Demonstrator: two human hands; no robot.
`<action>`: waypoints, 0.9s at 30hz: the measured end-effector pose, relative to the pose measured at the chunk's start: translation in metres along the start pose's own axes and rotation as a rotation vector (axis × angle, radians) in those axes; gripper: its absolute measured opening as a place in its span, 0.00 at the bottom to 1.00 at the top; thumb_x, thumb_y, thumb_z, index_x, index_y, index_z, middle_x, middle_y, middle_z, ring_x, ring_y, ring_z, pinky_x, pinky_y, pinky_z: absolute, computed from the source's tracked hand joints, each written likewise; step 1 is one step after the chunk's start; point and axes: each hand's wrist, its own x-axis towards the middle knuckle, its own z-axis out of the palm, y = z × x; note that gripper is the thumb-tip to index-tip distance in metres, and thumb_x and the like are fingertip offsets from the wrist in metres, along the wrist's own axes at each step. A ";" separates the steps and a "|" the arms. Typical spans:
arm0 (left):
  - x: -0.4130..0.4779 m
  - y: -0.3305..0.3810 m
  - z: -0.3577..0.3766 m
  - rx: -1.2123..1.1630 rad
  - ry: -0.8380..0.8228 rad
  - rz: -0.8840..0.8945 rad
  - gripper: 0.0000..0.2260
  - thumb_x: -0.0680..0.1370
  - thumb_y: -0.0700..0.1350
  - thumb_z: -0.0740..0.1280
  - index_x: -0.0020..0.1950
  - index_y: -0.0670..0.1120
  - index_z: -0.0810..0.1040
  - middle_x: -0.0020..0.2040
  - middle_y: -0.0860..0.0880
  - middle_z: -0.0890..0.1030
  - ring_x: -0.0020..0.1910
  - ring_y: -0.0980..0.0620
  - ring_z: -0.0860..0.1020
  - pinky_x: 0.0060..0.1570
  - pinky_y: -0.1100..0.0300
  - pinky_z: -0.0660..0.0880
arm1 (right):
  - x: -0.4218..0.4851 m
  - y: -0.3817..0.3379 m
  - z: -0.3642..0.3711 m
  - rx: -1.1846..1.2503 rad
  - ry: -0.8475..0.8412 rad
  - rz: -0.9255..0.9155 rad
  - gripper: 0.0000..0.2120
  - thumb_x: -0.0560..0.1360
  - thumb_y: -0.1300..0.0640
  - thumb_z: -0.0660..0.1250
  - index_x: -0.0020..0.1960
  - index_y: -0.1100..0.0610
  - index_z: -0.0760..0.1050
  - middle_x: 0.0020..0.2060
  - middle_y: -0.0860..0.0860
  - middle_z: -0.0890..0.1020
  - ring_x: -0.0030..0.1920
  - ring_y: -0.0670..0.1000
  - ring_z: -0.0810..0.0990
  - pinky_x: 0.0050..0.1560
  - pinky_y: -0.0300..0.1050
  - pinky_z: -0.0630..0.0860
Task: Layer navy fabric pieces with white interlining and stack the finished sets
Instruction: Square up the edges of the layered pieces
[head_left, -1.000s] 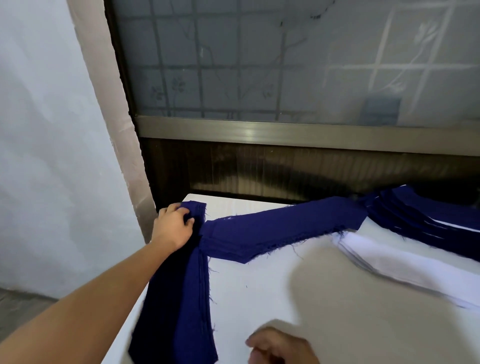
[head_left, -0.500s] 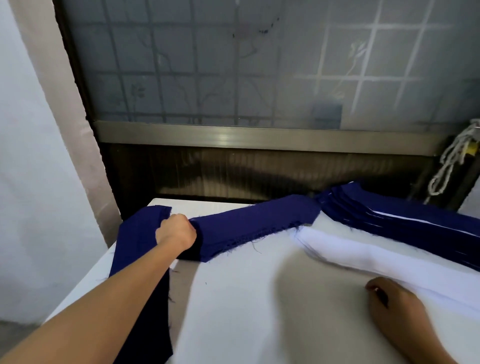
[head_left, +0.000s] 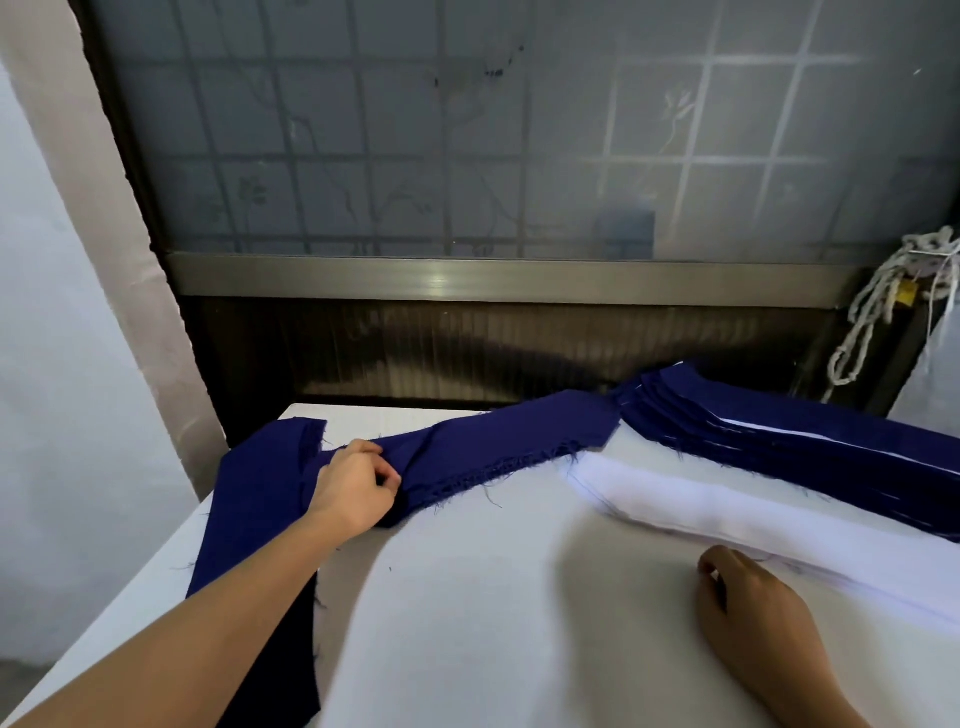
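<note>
Fingers of the left hand (head_left: 358, 488) pinch a frayed navy fabric strip (head_left: 509, 441) left of the white interlining pile (head_left: 701, 499). The right hand (head_left: 753, 613) curls beside that pile, grip unclear

White table (head_left: 467, 623) with navy pieces (head_left: 519, 436), white interlining (head_left: 701, 504), layered stack (head_left: 779, 441).

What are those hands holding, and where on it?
The left hand grips the navy fabric strip at its left end. The right hand lies curled by the white interlining stack; any hold cannot be told.
</note>
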 end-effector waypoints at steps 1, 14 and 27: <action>-0.003 0.000 0.002 -0.027 0.016 0.006 0.06 0.78 0.46 0.68 0.44 0.53 0.84 0.65 0.55 0.74 0.62 0.52 0.73 0.65 0.53 0.68 | 0.000 0.000 0.000 0.000 0.001 -0.003 0.02 0.76 0.55 0.63 0.44 0.49 0.71 0.40 0.47 0.79 0.39 0.51 0.77 0.38 0.45 0.73; -0.028 0.028 0.042 -0.033 0.329 0.087 0.27 0.77 0.43 0.70 0.76 0.47 0.68 0.57 0.51 0.81 0.53 0.48 0.76 0.56 0.50 0.75 | -0.003 -0.001 -0.001 0.023 0.032 0.011 0.02 0.75 0.56 0.64 0.44 0.51 0.73 0.39 0.48 0.79 0.39 0.53 0.78 0.38 0.46 0.73; -0.038 0.031 0.063 0.121 0.405 0.145 0.22 0.72 0.37 0.74 0.66 0.38 0.79 0.65 0.42 0.79 0.59 0.39 0.77 0.60 0.42 0.74 | 0.001 -0.004 -0.001 0.036 0.032 0.014 0.03 0.75 0.56 0.64 0.44 0.49 0.72 0.37 0.45 0.77 0.37 0.50 0.76 0.37 0.45 0.72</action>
